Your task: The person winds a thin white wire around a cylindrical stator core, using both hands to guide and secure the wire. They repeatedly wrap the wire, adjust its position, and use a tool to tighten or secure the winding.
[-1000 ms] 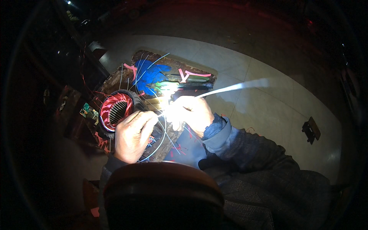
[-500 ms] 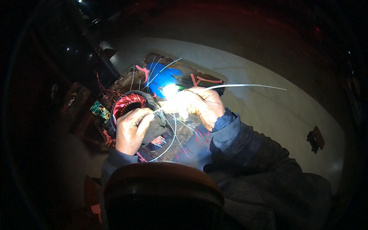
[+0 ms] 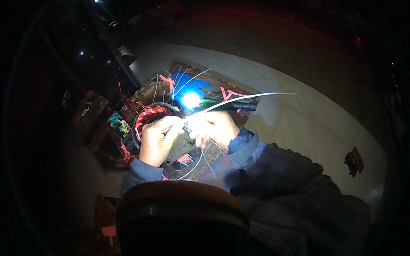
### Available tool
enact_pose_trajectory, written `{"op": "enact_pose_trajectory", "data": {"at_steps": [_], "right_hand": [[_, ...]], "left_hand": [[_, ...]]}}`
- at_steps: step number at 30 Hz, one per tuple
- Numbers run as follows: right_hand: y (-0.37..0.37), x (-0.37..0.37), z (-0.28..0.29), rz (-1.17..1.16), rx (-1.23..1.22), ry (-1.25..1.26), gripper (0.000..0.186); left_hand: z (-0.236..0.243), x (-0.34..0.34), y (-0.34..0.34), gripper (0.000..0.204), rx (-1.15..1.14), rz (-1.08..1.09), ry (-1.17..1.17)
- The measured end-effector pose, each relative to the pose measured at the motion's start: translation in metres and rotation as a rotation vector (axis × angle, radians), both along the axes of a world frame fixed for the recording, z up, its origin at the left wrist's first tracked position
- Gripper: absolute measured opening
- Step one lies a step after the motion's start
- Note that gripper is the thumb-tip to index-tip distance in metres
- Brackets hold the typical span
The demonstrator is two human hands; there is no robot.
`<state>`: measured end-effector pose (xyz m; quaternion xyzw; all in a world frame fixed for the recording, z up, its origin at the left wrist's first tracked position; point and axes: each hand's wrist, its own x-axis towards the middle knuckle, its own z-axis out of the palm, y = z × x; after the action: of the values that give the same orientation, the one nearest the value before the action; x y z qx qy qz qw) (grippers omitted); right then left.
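Note:
My left hand (image 3: pixel 159 138) is closed in a pinch, fingertips right beside my right hand's. My right hand (image 3: pixel 220 130) is closed around a thin white tube (image 3: pixel 252 97), whose long free end points out to the right. Glare washes out the right fingers and the spot where the two hands meet. Just behind my left hand sits a round motor stator (image 3: pixel 149 116) with red windings, partly covered by that hand. A bright lamp (image 3: pixel 191 100) shines beyond my fingers, in front of a blue glove (image 3: pixel 183 81).
Everything rests on a worn wooden board (image 3: pixel 183 67). Pink strips (image 3: pixel 226 93) and several thin pale tubes (image 3: pixel 198 74) lie at its far side. A green printed card (image 3: pixel 118 123) is left of the stator. A small dark object (image 3: pixel 354 162) lies on the floor at right.
My hands have come closer together, and the stretch of tube between them no longer shows. The tube's free end has swung lower and nearer. The whole view has shifted slightly.

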<state>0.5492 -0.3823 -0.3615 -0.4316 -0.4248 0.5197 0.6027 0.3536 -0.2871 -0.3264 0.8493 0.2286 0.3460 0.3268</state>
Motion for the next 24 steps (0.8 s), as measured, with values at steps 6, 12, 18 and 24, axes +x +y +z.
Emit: {"op": "enact_pose_trajectory", "data": {"at_steps": [6,12,18,24], "right_hand": [[-0.026,0.038,0.043,-0.306,0.873,-1.255,0.03],[-0.01,0.077,0.048,-0.168,0.552,-1.468,0.036],[-0.006,0.086,0.028,-0.229,0.826,-1.584,0.012],[-0.011,0.097,0.031,-0.087,0.796,-1.552,0.013]], "left_hand": [[0.002,-0.005,0.002,0.011,-0.015,-0.059,-0.018],[0.003,0.006,0.004,0.013,0.082,-0.081,-0.028],[0.004,0.027,-0.001,0.013,0.142,-0.167,-0.037],[0.002,0.032,-0.001,0.01,0.244,-0.136,-0.016]]}}
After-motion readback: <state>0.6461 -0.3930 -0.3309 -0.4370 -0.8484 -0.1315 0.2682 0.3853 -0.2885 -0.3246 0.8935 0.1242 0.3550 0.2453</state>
